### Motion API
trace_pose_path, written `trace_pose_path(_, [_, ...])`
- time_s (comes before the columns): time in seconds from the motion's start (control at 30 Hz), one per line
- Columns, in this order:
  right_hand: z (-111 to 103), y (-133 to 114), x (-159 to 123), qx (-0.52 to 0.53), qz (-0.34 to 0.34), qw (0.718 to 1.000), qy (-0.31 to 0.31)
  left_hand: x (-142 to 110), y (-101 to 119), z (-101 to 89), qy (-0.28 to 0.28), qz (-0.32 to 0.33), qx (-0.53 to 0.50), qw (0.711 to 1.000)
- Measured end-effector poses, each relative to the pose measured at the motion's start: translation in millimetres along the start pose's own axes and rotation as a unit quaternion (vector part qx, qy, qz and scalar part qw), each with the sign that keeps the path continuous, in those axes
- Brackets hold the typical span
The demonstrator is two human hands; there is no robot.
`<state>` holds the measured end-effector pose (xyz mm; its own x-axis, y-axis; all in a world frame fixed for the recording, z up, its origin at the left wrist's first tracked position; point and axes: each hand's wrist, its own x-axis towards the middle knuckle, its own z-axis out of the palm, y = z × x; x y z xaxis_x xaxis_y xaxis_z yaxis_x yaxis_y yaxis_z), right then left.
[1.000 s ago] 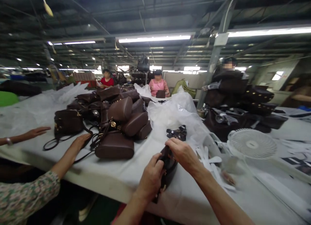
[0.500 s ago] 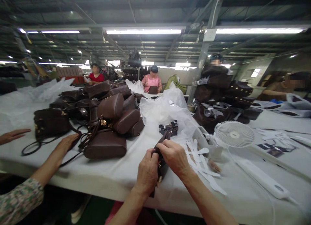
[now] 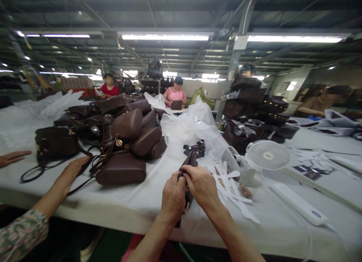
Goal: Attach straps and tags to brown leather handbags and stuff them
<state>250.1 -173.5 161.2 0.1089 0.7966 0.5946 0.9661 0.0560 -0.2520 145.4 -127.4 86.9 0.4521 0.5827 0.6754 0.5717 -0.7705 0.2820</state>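
Note:
A dark brown leather handbag (image 3: 191,158) stands on edge near the table's front, partly covered by my hands. My left hand (image 3: 173,192) is closed on its near left side. From the right, my right hand (image 3: 201,183) pinches the top of the same bag, with its fingertips meeting those of the left. Whatever small part lies between the fingertips is hidden. Gold-coloured metal fittings show just below my hands. Behind the bag lie dark printed tags (image 3: 195,148). White strips (image 3: 230,184) spread out to the right of my right hand.
A heap of brown bags (image 3: 121,167) covers the left side, where a co-worker's hand (image 3: 74,167) rests on a strap. Clear plastic wrap (image 3: 192,122) lies behind. A white fan (image 3: 268,155) and a power strip (image 3: 299,205) are at the right. More bags (image 3: 249,115) are stacked beyond.
The view has shifted slightly. Both hands stay on the handbag, and its top now shows more clearly beyond my fingers. The co-worker's hand beside the heap stays in place.

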Motion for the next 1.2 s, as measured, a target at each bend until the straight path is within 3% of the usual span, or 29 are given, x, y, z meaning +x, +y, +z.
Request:
trace_pose_path(0.13, [7,-9,-3,-0.019,-0.002,0.999,0.043,-3,-1,7.9,0.037,0.007,0.002,0.999])
trace_pose_path(0.23, [7,-13,-2,0.065,0.044,0.996,0.051,-5,-4,15.8,0.082,0.019,0.01,0.996])
trace_pose_path(0.4, [-1,-3,6,0.239,0.154,0.958,-0.018,-6,-8,17.7,0.116,0.049,-0.051,0.991])
trace_pose_path(0.5, [1,7,6,0.333,0.167,0.927,-0.047,-8,-10,16.6,0.119,0.032,-0.108,0.986])
trace_pose_path(0.63, [9,13,-2,0.367,0.164,0.915,-0.022,-14,-9,21.2,0.127,-0.046,-0.199,0.971])
trace_pose_path(0.73, [12,14,-5,0.423,0.178,0.888,-0.032,-18,-5,27.8,0.101,-0.118,-0.257,0.954])
trace_pose_path(0.93, [8,12,-6,0.408,0.14,0.9,-0.068,-15,6,24.1,0.04,-0.188,-0.353,0.916])
trace_pose_path(1.03, [9,16,-6,0.438,0.144,0.885,-0.059,-8,0,9.8,-0.012,-0.167,-0.409,0.897])
trace_pose_path(1.2, [13,23,-3,0.478,0.152,0.862,-0.079,-2,-29,-10.7,-0.151,-0.097,-0.537,0.824])
